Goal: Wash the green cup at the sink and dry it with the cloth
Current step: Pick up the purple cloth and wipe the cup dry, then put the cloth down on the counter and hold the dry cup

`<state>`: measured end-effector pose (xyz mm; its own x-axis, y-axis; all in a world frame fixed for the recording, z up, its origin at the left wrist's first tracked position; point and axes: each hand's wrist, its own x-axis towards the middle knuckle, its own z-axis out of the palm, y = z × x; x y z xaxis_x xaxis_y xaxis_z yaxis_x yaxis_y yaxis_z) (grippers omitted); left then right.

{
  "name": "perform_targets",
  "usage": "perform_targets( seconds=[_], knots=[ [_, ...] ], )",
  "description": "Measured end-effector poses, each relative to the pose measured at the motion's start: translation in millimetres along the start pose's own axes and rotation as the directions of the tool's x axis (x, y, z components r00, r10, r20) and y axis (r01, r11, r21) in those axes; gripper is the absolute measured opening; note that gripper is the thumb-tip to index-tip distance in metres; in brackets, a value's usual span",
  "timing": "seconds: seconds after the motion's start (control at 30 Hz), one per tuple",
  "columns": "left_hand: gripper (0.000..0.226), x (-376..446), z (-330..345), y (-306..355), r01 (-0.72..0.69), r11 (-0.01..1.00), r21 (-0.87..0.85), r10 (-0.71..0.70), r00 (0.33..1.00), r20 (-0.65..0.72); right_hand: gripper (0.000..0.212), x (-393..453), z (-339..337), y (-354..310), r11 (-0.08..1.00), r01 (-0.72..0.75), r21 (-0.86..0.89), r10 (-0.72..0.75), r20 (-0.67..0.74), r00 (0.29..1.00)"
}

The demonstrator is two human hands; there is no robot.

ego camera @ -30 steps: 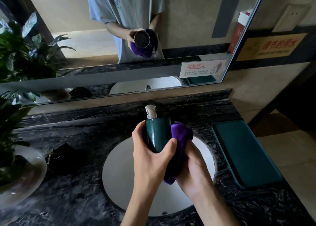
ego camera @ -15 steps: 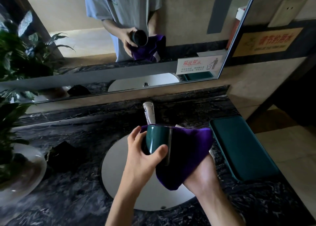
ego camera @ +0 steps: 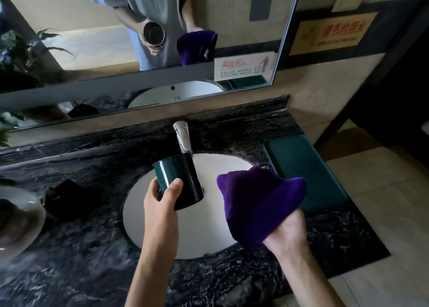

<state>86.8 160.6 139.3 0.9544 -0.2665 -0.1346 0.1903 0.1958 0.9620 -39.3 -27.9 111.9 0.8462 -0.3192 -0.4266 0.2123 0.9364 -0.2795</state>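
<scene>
My left hand (ego camera: 161, 201) grips the dark green cup (ego camera: 183, 179) by its side and holds it over the white sink basin (ego camera: 222, 172), tilted with its mouth toward the mirror. The cup sits just below the chrome tap (ego camera: 183, 136). My right hand (ego camera: 286, 231) is closed on the purple cloth (ego camera: 257, 202), which is bunched over my fingers and hides them. The cloth is to the right of the cup, with a gap between them, above the basin's right side.
A dark marble counter (ego camera: 81, 260) surrounds the basin. A green mat (ego camera: 304, 167) lies on the counter at the right. A black object (ego camera: 69, 196) and a potted plant in a glass bowl (ego camera: 18, 216) stand at the left. A mirror (ego camera: 92, 51) runs behind the tap.
The cloth was wrapped against the cup a second ago. My right hand has pulled it off to the right, and the two hands now stand apart.
</scene>
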Motion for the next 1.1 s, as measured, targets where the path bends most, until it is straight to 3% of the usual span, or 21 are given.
perform_targets(
  seconds=[0.07,0.13,0.23,0.27,0.3,0.33,0.37,0.4,0.43,0.5,0.6,0.8,0.97,1.03,1.1],
  knots=[
    [0.039,-5,5,-3,0.01,1.0,0.004,-0.01,1.0,0.02,0.067,-8,-17,-7,0.999,0.04,-0.002,-0.04,-0.061,0.997],
    [0.04,-10,8,-7,0.033,0.999,0.018,-0.033,0.999,0.032,0.057,-13,-29,-14,0.987,0.113,-0.11,-0.127,-0.124,0.984],
    [0.034,-18,10,-14,0.063,0.998,0.032,-0.065,0.996,0.065,0.048,-22,-52,-30,0.912,0.199,-0.36,-0.252,-0.106,0.962],
    [0.033,-20,11,-16,0.071,0.997,0.029,-0.073,0.995,0.071,0.045,-24,-62,-34,0.812,0.186,-0.553,-0.27,-0.073,0.96],
    [0.035,-22,12,-18,0.075,0.997,0.027,-0.077,0.995,0.071,0.042,-27,-74,-37,0.571,0.187,-0.8,-0.304,0.006,0.953],
    [0.036,-24,13,-20,0.08,0.997,0.023,-0.081,0.994,0.068,0.038,-27,-89,-38,0.183,0.185,-0.965,-0.304,0.124,0.945],
    [0.035,-25,13,-22,0.085,0.996,0.021,-0.086,0.994,0.065,0.039,-26,-101,-35,-0.231,0.233,-0.945,-0.215,0.283,0.935],
    [0.032,-26,14,-24,0.093,0.995,0.025,-0.094,0.993,0.066,0.047,-26,-114,-28,-0.543,0.271,-0.795,-0.043,0.349,0.936],
    [0.029,-28,15,-25,0.101,0.994,0.034,-0.103,0.992,0.068,0.055,-27,-130,-18,-0.691,0.29,-0.662,0.103,0.306,0.946],
    [0.027,-31,16,-29,0.112,0.992,0.055,-0.115,0.991,0.066,0.061,-33,-162,5,-0.818,0.317,-0.481,0.212,0.26,0.942],
    [0.027,-34,17,-34,0.123,0.989,0.079,-0.126,0.991,0.043,0.062,-37,-184,19,-0.876,0.3,-0.378,0.192,0.297,0.935],
    [0.052,-43,20,-46,0.168,0.983,0.074,-0.17,0.985,0.018,0.061,-40,-186,17,-0.878,0.291,-0.38,0.191,0.28,0.941],
    [0.062,-47,23,-50,0.186,0.98,0.066,-0.187,0.982,0.006,0.06,-56,-193,27,-0.861,0.286,-0.42,0.133,0.357,0.925],
    [0.063,-48,24,-50,0.186,0.981,0.064,-0.187,0.982,0.008,0.051,-55,-191,29,-0.826,0.285,-0.487,0.034,0.462,0.886],
    [0.066,-48,26,-51,0.185,0.981,0.054,-0.186,0.983,0.007,0.042,-44,-181,24,-0.717,0.18,-0.673,-0.235,0.477,0.847]
  ],
)
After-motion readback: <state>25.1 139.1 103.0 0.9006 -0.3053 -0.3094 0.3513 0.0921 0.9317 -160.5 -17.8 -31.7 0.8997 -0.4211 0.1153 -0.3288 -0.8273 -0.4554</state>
